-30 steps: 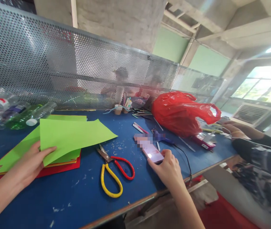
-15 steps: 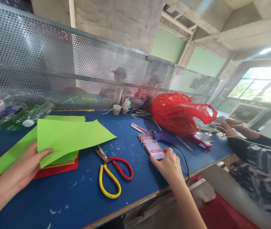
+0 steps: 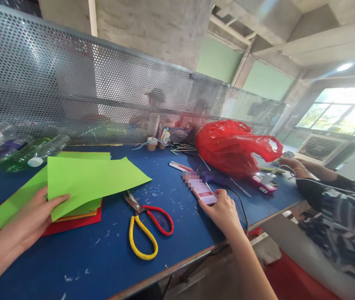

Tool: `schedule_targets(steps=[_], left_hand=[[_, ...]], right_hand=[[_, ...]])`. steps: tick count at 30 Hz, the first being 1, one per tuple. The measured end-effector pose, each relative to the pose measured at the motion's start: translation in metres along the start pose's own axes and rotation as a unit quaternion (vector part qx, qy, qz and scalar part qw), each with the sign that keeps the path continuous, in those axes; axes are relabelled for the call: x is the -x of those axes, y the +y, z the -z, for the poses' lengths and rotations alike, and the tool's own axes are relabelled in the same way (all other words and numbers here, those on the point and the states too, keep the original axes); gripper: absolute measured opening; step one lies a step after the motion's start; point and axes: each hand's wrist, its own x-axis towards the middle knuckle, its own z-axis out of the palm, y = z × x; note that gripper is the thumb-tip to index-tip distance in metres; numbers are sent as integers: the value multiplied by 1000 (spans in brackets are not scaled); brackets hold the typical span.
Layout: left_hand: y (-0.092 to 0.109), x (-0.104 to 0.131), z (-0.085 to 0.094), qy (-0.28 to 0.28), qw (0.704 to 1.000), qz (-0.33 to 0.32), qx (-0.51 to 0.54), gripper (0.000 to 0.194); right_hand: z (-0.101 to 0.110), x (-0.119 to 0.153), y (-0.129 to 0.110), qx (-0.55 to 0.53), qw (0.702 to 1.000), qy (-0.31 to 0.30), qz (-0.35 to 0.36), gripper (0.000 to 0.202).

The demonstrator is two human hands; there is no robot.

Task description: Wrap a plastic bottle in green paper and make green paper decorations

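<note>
Pinch green paper sheet [image 3: 97, 179] at near-left corner in left hand [image 3: 39, 212], w/ thumb on top & other fingers partly hidden beneath. Locate at L of blue table [image 3: 102, 266], over coloured paper stack [image 3: 23, 196], overlapping tips of scissors [image 3: 137, 209] in view. Judge v. light, thin, prob. bends & creases easily; appears unsupported toward R tip. Best held flat by edge, w/ broad pinch, no hard squeeze.

Clasp smartphone [image 3: 205, 193] by near end in right hand [image 3: 222, 210], betw. thumb & fingers, well R of sheet, w/ screen lit. Can't tell if resting on table or lifted. Judge stiff, heavier than paper, prob. slippery; screen likely fragile. Best taken by long edges, clear of glass. Note hands well apart.
</note>
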Motion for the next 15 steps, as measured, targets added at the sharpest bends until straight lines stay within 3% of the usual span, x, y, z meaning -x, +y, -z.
schedule_targets(steps=[8, 15], left_hand=[[-2, -4, 1, -3, 1000, 2, 3, 36], [7, 6, -3, 5, 1000, 13, -2, 38]], right_hand=[[0, -4, -2, 14, 999, -10, -34, 58], [-3, -15, 7, 14, 999, -26, -13, 60]])
